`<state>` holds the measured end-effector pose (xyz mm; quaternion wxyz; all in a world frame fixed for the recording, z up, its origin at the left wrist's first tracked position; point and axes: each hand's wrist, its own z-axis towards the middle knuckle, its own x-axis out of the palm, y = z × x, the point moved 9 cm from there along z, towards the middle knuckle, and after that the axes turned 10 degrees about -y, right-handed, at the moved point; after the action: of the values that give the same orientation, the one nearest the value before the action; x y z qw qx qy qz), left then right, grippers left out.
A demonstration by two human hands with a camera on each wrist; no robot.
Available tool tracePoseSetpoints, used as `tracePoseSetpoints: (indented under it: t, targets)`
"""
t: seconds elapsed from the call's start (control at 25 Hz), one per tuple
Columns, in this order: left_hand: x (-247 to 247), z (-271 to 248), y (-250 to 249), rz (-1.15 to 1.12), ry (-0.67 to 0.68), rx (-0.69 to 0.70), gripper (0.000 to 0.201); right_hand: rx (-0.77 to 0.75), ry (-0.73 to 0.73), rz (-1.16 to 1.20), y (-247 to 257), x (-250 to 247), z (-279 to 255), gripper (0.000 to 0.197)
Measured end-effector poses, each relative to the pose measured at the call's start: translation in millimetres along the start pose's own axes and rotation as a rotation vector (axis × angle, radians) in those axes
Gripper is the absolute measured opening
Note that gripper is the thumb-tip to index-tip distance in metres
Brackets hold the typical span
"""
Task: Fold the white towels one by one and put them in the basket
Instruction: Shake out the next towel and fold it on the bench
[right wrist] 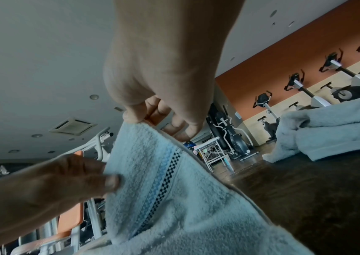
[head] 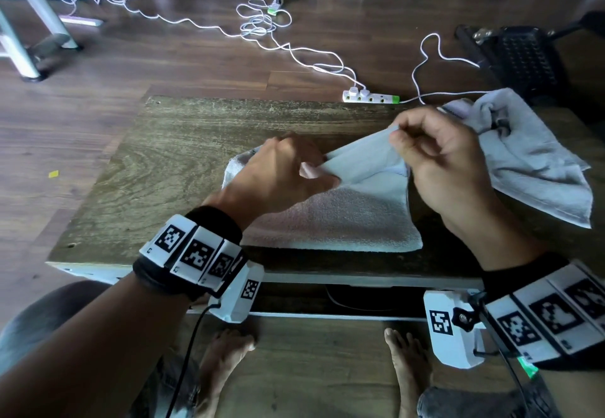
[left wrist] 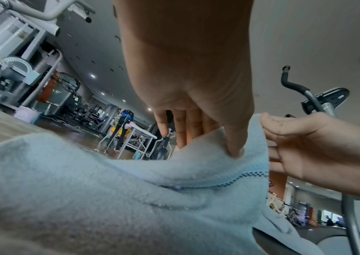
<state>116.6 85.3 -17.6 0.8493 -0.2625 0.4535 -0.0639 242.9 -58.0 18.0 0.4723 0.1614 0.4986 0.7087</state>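
Note:
A white towel (head: 343, 218) with a blue checked stripe lies on the wooden table (head: 180, 142), its far edge lifted. My left hand (head: 319, 173) pinches that raised edge between thumb and fingers, as the left wrist view shows at the left hand (left wrist: 209, 143) on the towel (left wrist: 131, 198). My right hand (head: 397, 136) pinches the same edge a little further right and higher; in the right wrist view the right hand (right wrist: 157, 124) holds the towel's (right wrist: 174, 198) top hem. A second white towel (head: 530, 159) lies crumpled at the table's right end.
A black perforated basket (head: 520, 57) stands on the floor beyond the table's far right corner. A white power strip (head: 370, 97) and loose cables (head: 262, 25) lie on the floor behind the table. My bare feet (head: 229, 358) are under the near edge.

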Motion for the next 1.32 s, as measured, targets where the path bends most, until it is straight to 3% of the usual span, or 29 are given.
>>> tracePoseSetpoints:
  t: [0.24, 0.52, 0.64, 0.92, 1.32]
  targets:
    - [-48.0, -16.5, 49.8, 0.198, -0.04, -0.197, 0.025, 0.099, -0.252, -0.004, -18.7, -36.8, 14.0, 0.007]
    - [-116.5, -39.4, 56.5, 0.406, 0.069, -0.31, 0.026, 0.161, -0.352, -0.056, -23.4, -50.4, 9.0, 0.012]
    - [-134.3, -43.2, 55.1, 0.352, 0.062, -0.337, 0.024, 0.199, -0.36, -0.067, -26.1, -55.2, 6.2, 0.008]
    - [-143.3, -42.3, 23.7, 0.345, 0.1, -0.229, 0.015, 0.179, -0.343, -0.122, -20.8, -65.4, -1.7, 0.007]
    - [-142.8, -49.4, 25.4, 0.248, 0.0, -0.252, 0.018, 0.213, -0.262, -0.023, -24.7, -75.2, -9.6, 0.009]
